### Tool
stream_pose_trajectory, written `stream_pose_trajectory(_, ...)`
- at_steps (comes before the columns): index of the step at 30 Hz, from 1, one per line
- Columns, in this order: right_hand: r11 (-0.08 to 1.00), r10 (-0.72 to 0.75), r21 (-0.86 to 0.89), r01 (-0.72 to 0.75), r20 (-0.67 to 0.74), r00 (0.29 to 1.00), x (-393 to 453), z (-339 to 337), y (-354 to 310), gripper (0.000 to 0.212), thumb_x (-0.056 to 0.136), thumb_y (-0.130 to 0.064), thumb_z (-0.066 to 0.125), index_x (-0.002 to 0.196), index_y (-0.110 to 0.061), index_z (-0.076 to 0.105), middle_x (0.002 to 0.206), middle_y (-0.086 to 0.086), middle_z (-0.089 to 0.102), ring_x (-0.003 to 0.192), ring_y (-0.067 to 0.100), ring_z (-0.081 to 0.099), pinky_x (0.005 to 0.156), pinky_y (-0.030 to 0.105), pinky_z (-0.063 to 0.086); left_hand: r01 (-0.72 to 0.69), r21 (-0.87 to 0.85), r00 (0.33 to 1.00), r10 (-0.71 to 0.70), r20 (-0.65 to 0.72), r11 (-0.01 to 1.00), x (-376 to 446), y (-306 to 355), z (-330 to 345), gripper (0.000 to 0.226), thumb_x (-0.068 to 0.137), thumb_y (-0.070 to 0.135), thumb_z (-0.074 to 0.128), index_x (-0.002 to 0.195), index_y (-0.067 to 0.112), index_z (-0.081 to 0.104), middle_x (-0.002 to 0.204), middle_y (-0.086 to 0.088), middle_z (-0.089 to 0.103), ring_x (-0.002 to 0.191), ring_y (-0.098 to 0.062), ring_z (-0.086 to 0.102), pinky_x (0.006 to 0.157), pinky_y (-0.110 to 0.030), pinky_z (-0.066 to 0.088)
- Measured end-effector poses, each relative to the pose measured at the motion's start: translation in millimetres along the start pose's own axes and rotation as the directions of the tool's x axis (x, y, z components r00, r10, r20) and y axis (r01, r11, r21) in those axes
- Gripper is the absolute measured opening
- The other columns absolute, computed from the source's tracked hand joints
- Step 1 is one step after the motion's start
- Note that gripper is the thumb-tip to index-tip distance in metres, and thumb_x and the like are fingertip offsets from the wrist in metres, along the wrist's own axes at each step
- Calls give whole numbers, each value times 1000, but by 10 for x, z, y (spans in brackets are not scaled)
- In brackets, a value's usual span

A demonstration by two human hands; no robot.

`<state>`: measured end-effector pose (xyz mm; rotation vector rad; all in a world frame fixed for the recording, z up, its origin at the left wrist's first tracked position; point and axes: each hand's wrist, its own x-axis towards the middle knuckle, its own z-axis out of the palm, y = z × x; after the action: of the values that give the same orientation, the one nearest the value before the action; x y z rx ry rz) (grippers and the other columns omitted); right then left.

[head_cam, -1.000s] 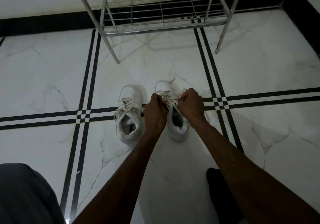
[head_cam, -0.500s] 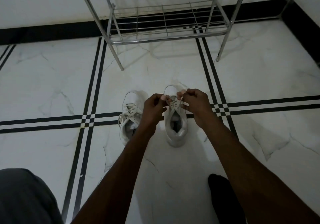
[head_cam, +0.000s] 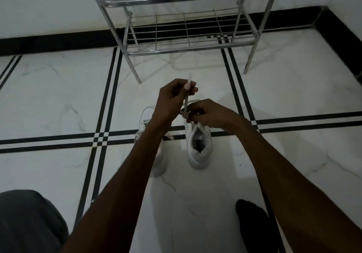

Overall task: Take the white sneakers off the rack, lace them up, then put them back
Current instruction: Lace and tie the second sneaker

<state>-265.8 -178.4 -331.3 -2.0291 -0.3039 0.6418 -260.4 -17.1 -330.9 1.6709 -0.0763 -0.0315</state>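
1. Both white sneakers (head_cam: pixel 198 147) on floor (head_cam: pixel 58 100), in front of metal rack (head_cam: pixel 188 43).
2. Left hand (head_cam: pixel 172 98): grip pinching lace (head_cam: pixel 187 98), pulled up.
3. Right hand (head_cam: pixel 207 113): grip closed on lace at right shoe's eyelets.

Two white sneakers stand upright side by side on the floor, toes toward the rack. The right sneaker (head_cam: pixel 199 147) shows its open collar; a white lace (head_cam: pixel 186 99) rises from it. The left sneaker (head_cam: pixel 145 116) is partly hidden.
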Motion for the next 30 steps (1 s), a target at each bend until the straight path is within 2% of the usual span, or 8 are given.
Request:
stream_pose_trajectory(3, 998, -29, -50, 24, -103, 994, 23, -63, 38, 33, 93, -45, 62, 97, -15, 77, 93, 4, 76, 89, 25, 71, 87, 44, 56, 128, 90, 986, -136, 97, 988, -70, -126, 65, 46, 110, 36, 41, 109, 1, 71, 89, -9, 75, 77, -11, 69, 71, -21, 54)
stream_pose_trajectory(6, 981, -70, -189, 37, -173, 982, 33, -170, 128, 35, 89, -45, 67, 83, -11, 76, 80, 6, 74, 81, 25, 70, 81, 45, 56, 195, 192, 970, -218, 107, 962, -172, -281, 109, 56, 111, 41, 32, 91, 8, 74, 69, 7, 74, 69, 1, 69, 68, -12, 49)
stream_pose_trajectory(10, 977, -35, -213, 1, -155, 987, 16, -325, 201, 17, 82, -32, 79, 91, -17, 80, 81, 0, 76, 78, 16, 72, 71, 33, 58, 214, 239, 964, -244, 104, 947, -194, -436, 115, 59, 108, 50, 33, 106, 11, 77, 97, -8, 78, 93, -15, 72, 81, -30, 52)
stream_pose_trajectory(14, 990, -50, -142, 27, -166, 985, 9, -335, 191, 17, 78, -22, 83, 94, -19, 80, 83, -6, 77, 75, 12, 74, 66, 22, 58, 234, 188, 946, -268, 181, 954, -184, -446, 153, 57, 108, 50, 33, 115, 16, 77, 113, -4, 78, 113, -14, 69, 96, -30, 48)
stream_pose_trajectory(18, 984, -73, -175, 44, -166, 983, 8, -363, 175, 21, 74, -17, 85, 95, -18, 80, 87, -3, 78, 78, 11, 74, 75, 29, 62, 251, 169, 941, -281, 189, 953, -187, -394, 227, 62, 108, 52, 31, 115, 11, 76, 109, -8, 79, 106, -17, 72, 93, -28, 52)
stream_pose_trajectory(24, 951, -105, -308, 21, -258, 960, 31, -392, 229, 22, 70, -10, 86, 90, -14, 79, 86, 3, 77, 78, 14, 74, 81, 39, 62, 250, 179, 957, -271, 104, 952, -164, -418, 211, 52, 102, 52, 50, 96, 7, 75, 97, -19, 75, 89, -23, 69, 95, -56, 54)
stream_pose_trajectory(28, 941, -232, -326, 90, -427, 874, 65, -223, 251, 13, 77, -15, 83, 89, -16, 78, 87, 1, 77, 77, 11, 72, 79, 33, 62, 270, 147, 959, -280, 51, 952, -161, -412, 238, 48, 104, 47, 50, 93, 8, 75, 85, -6, 75, 84, -17, 70, 88, -51, 58)
stream_pose_trajectory(30, 966, -216, -234, 107, -516, 829, 84, -135, 251, 11, 77, -15, 83, 87, -15, 78, 85, -2, 77, 74, 7, 72, 76, 29, 62, 268, 160, 959, -279, 50, 950, -168, -440, 217, 47, 106, 44, 45, 90, 14, 78, 81, 5, 77, 81, -6, 71, 79, -37, 58)
